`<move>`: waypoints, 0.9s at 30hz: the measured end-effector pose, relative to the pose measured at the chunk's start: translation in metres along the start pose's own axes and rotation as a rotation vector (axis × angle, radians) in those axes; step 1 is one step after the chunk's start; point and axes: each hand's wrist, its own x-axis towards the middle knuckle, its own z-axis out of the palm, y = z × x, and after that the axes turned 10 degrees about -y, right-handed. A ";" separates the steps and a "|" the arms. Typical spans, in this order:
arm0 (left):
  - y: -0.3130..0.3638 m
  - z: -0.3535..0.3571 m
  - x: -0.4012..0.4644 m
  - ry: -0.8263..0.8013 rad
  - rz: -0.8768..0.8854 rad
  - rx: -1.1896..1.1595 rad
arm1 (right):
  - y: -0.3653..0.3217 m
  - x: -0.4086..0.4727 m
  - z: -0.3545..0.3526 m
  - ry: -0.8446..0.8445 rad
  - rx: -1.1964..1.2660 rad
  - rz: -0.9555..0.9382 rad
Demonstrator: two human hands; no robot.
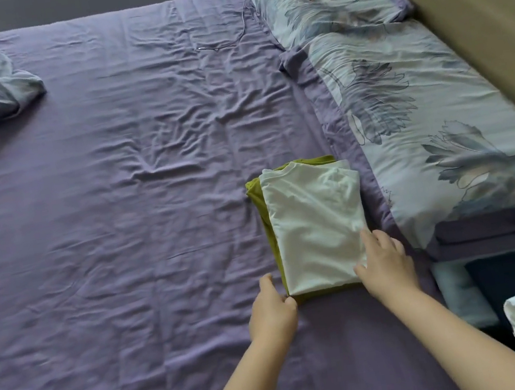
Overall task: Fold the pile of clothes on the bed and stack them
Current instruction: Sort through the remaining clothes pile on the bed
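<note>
Between our hands on the purple bed [118,217] we see the folded white shirt [317,229] stacked on the green garment [254,192], our left hand [273,313] pinching its near corner, our right hand [385,262] resting flat-fingered on it, no readable labels showing.

We see soft, even daylight, moderately dim with a cool cast. No glare anywhere. Shadows are faint: shallow ones in the creases of the purple sheet [112,184], and a darker patch past the bed's near right corner. Wide-angle lens bends the bed's far edge and the headboard [473,9]. Slightly soft overall, with more blur toward the frame edges.
</note>
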 end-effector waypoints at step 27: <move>-0.294 -0.179 -0.230 0.203 -0.208 0.113 | -0.280 -0.258 0.133 -0.296 -0.210 -0.698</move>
